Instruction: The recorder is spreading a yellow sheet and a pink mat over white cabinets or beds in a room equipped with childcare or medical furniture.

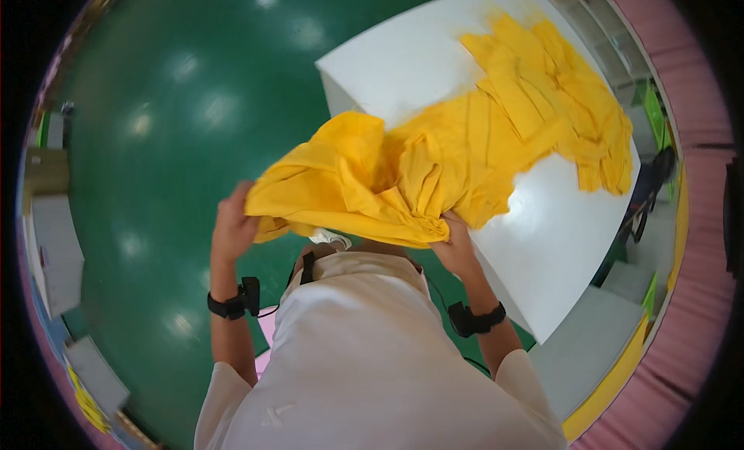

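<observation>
A large yellow cloth (333,179) is stretched between my two hands in front of my waist. My left hand (235,217) is closed on its left end, out over the floor. Gathered folds of the same cloth are gripped in my right hand (456,244), close to the near edge of the white table (542,225). From there the yellow fabric runs on across the table in a crumpled heap (542,101) toward the far right corner. Whether it is one piece or several I cannot tell. The fingertips of both hands are partly hidden by the cloth.
Green floor (170,140) lies to the left of the table. Grey boxes (56,252) stand along the left rim. To the right are a light grey surface (589,349), a dark bag-like thing (651,186) and a pink curtain-like cloth (682,295).
</observation>
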### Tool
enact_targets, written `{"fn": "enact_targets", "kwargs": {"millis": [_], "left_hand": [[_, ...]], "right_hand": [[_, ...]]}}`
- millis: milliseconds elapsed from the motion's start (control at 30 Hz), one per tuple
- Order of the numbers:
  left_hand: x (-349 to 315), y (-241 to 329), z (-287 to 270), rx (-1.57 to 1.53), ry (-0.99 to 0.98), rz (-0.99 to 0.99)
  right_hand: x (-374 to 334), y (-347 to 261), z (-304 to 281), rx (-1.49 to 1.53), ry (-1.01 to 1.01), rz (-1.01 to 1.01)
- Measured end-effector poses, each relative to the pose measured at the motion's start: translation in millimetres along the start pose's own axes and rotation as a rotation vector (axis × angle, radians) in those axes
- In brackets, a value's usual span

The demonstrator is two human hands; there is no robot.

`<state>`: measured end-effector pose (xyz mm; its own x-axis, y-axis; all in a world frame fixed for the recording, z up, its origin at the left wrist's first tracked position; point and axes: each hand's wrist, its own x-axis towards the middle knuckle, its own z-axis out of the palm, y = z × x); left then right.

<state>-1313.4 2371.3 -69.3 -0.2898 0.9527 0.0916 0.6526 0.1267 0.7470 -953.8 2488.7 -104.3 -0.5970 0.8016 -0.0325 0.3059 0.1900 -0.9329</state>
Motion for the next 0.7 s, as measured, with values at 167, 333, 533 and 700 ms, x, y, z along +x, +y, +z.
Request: {"fn": "enact_targets", "kwargs": {"millis": [167, 333, 533, 700], "left_hand": [[-40.3, -58.5, -81.6, -0.166, 0.510, -0.093], [-81.3, -97.0, -110.2, -0.168, 0.971, -0.153], [-115.1, -141.9, -106.6, -0.139, 1.171, -0.284], [-118.5, -147.6, -92.2, -0.044, 1.211, -0.485]], "right_hand": [[72.2, -87.7, 46.0, -0.031, -0.295, -0.164], [143.9, -102.2, 122.0, -0.081, -0.399, -0.375], [222.0, -92.1, 200.4, -0.015, -0.477, -0.426], [286.2, -86.2, 235.0, 0.034, -0.595, -0.485]]}}
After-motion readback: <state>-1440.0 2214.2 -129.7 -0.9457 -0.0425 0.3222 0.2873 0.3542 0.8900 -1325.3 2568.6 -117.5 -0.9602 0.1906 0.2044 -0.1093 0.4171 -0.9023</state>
